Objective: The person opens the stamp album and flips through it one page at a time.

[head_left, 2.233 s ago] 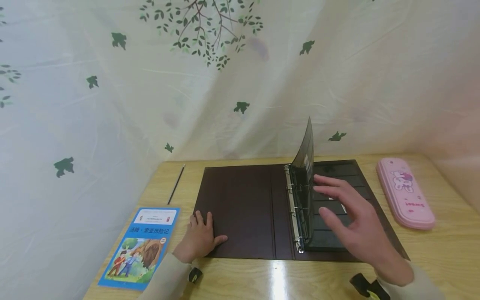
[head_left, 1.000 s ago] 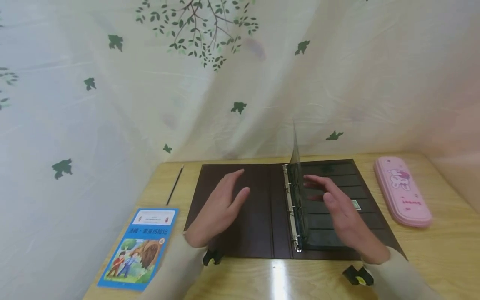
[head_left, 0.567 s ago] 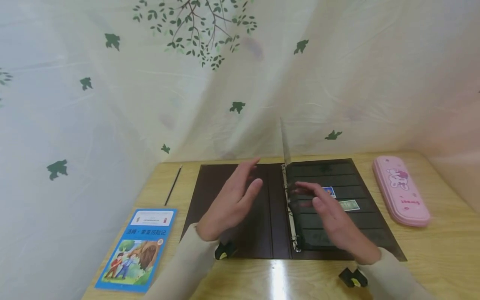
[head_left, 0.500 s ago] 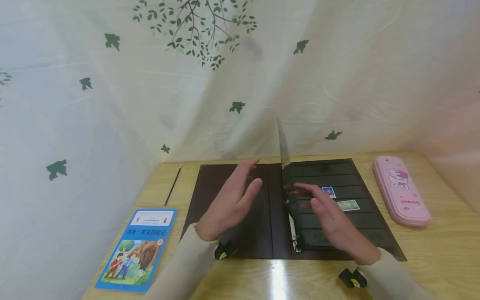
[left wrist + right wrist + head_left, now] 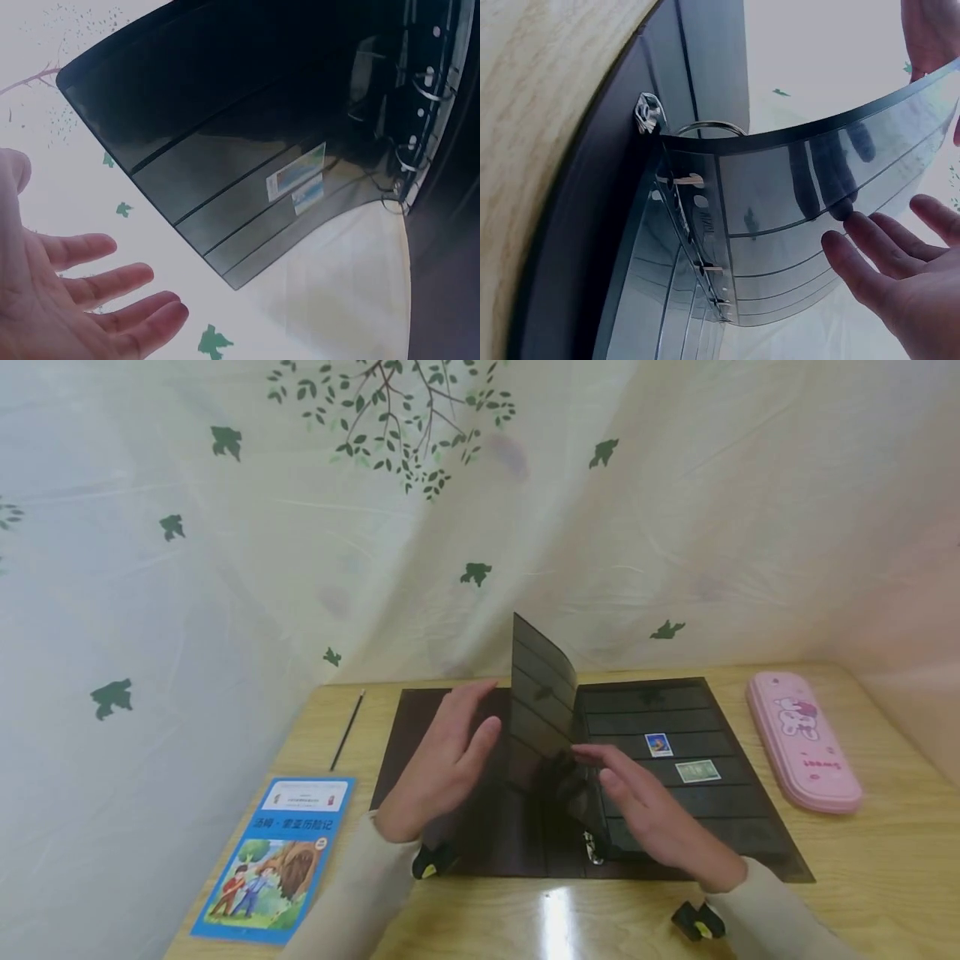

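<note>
Status: page turn looks better than half done, by my read. The translucent dark-grey plastic pocket page [image 5: 542, 697] stands up on its rings in the open dark-brown ring binder [image 5: 502, 839], past vertical and leaning left, free edge in the air. Done: it's clear of the right side, where the black strip-pocket sheet [image 5: 723, 810] lies exposed with a small blue picture stamp [image 5: 659, 744] and a pale green rectangular stamp [image 5: 697, 772] in its pockets. Not done: page isn't flat on the left cover.

Grip: none closed. My right hand [image 5: 652, 810] is spread, fingers nearly straight; fingertips look to be touching the page's right face, pushing rather than pinching. My left hand [image 5: 442, 760] is also spread, holding nothing, over the left cover, apart from the page.

The left wrist view shows two stamps in the page's left face, one larger [image 5: 296, 172], one smaller [image 5: 307, 195]; too blurred to read. Silver metal rings [image 5: 435, 91] run through the page's punched edge.

Judgement: left to do is lowering it; the free edge could spring back if I let up early.
</note>
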Demonstrator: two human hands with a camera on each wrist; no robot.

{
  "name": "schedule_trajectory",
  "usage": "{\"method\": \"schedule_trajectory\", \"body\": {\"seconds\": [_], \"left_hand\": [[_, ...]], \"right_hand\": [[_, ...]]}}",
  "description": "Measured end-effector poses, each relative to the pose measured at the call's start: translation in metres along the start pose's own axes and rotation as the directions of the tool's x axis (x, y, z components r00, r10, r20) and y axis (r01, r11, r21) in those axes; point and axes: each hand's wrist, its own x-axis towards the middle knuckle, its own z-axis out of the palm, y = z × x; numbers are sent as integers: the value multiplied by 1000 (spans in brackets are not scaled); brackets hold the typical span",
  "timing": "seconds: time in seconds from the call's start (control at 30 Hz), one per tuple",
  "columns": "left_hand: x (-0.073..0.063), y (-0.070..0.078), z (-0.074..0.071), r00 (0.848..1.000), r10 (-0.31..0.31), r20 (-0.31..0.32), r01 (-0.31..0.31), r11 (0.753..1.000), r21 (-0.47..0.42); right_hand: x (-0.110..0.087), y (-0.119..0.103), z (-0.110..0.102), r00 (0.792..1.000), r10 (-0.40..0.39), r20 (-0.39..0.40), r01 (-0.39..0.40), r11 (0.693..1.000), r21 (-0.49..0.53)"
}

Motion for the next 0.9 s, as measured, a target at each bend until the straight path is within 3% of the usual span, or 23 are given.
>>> {"method": "schedule_trajectory", "body": {"seconds": [0.3,0.43,0.53,0.67,0.77,0.9], "left_hand": [[-9,-8,-8,997,-66,48,64,997,46],[-13,-11,-2,989,-90,114,83,994,64],[-16,-15,8,974,-104,203,80,990,119],[-23,-23,26,923,-163,350,67,961,269],[-29,-28,37,867,-248,433,73,921,382],[-37,-36,50,794,-361,490,120,882,456]], "right_hand": [[4,2,10,993,56,106,-57,998,5],[6,2,14,985,101,140,-104,994,13],[7,2,16,980,125,155,-127,992,7],[8,1,19,973,142,181,-140,990,-24],[8,2,21,965,164,204,-157,986,-51],[9,3,22,948,206,244,-194,978,-73]]}}
